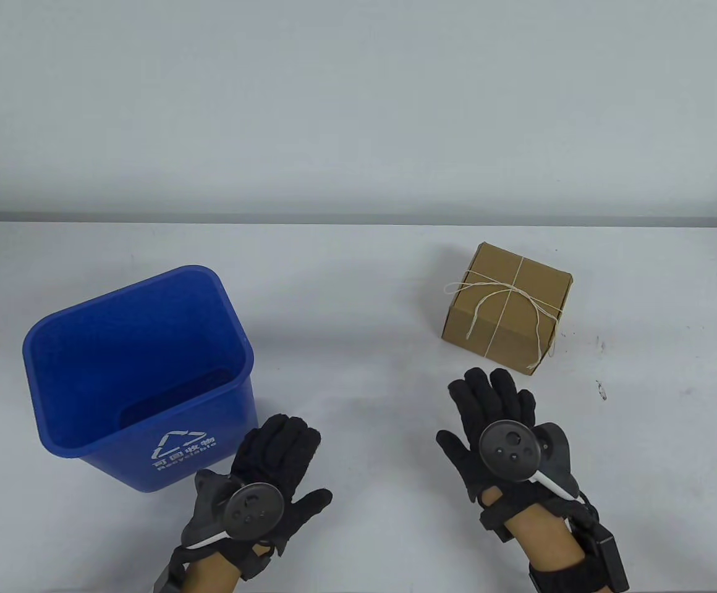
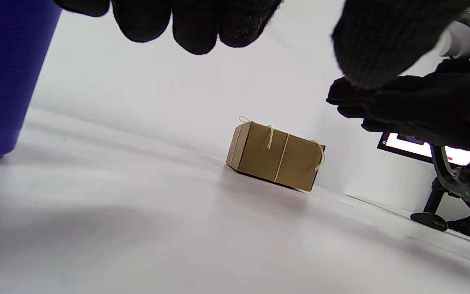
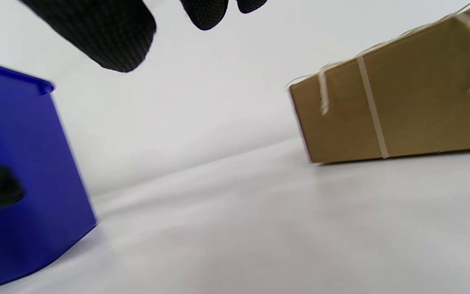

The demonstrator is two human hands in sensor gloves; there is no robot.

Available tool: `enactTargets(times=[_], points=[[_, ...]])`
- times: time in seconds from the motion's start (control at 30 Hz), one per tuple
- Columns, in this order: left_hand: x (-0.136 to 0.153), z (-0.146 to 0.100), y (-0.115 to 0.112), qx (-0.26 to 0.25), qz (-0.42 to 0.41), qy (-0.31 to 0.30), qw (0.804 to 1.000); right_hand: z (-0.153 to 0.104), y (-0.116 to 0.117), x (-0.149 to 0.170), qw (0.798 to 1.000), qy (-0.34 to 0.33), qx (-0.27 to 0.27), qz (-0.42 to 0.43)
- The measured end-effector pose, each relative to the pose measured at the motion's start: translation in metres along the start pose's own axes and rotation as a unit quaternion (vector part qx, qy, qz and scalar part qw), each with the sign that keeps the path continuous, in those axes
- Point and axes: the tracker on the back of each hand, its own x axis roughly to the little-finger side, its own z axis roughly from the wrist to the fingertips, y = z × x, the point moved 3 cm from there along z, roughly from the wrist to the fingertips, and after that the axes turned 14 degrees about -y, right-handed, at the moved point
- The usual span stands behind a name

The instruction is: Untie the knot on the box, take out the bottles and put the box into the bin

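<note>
A squat brown cardboard box (image 1: 507,306), bound crosswise with pale twine (image 1: 504,295) tied in a bow on its lid, is sitting closed on the smooth white table (image 1: 358,383). Well to the box's left is standing a glossy blue plastic bin (image 1: 139,377), rectangular with rounded corners. Both knit-gloved hands are hovering with fingers relaxed and gripping nothing, the right hand (image 1: 497,426) just in front of the box, the left hand (image 1: 272,469) nearer the bin.

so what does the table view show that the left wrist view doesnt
Only the table view shows the bow knot on top of the box, the inside of the blue bin, and the trackers on the left hand and right hand. Only the left wrist view shows a screen on a black stand past the table edge. Both show the box tied with string, the bin and both hands holding nothing.
</note>
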Motion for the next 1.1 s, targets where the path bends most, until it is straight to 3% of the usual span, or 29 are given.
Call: enactTargets(times=[0.53, 1.1], points=[[-0.006, 0.003, 0.003, -0.002, 0.006, -0.002, 1.000, 0.041, -0.015, 0.092, 0.985, 0.163, -0.051, -0.018], [-0.004, 0.004, 0.001, 0.005, 0.004, 0.003, 1.000, 0.047, -0.014, 0.158, 0.952, 0.299, -0.063, -0.021]])
